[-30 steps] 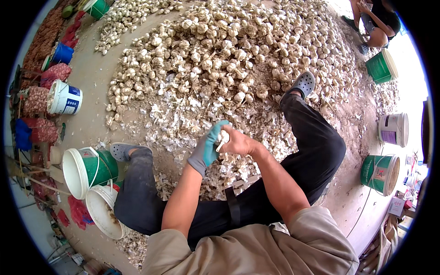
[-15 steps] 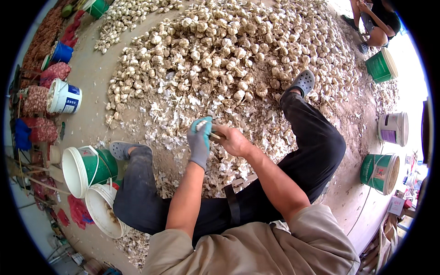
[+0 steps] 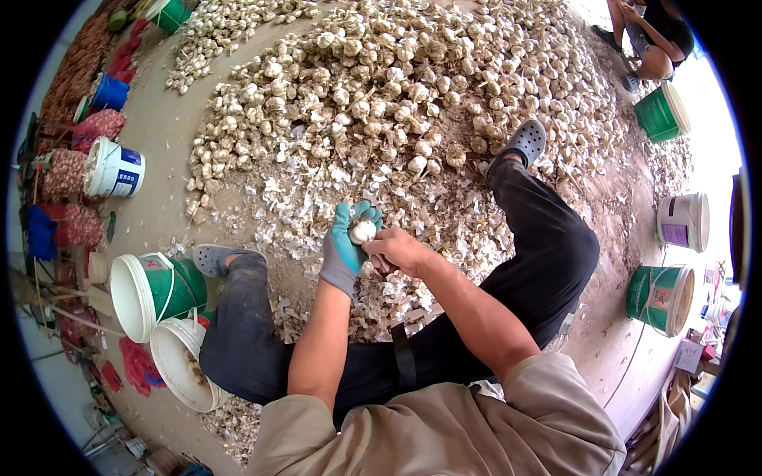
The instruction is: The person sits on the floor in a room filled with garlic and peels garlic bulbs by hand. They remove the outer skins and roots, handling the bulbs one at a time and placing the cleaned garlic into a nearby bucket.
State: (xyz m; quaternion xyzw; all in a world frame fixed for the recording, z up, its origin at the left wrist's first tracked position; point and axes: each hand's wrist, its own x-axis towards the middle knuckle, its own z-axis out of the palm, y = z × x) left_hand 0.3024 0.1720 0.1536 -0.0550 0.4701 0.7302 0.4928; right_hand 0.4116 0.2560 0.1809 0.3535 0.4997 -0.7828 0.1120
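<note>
My left hand [image 3: 343, 252], in a grey and teal glove, cups a white garlic bulb [image 3: 363, 232] in its palm, fingers curled up around the far side. My bare right hand [image 3: 397, 252] presses against the bulb from the right, its thumb and forefinger on the edge and the other fingers bent in. Whatever those bent fingers may hold is hidden. Both hands are over a layer of papery garlic skins [image 3: 305, 230] between my legs. Just beyond lies a big heap of unpeeled garlic bulbs [image 3: 397, 87].
On the left stand a green bucket [image 3: 181, 284] and a tipped white bucket [image 3: 168, 361]. Farther up are a white and blue bucket [image 3: 127, 170] and red mesh sacks [image 3: 79, 224]. More buckets [image 3: 652, 295] line the right side. Another person [image 3: 655, 40] sits at the far right.
The left hand has turned palm up and opened out, showing the white garlic bulb it holds. The right hand has moved slightly down and right, and the pale stick-like piece at its fingers no longer shows.
</note>
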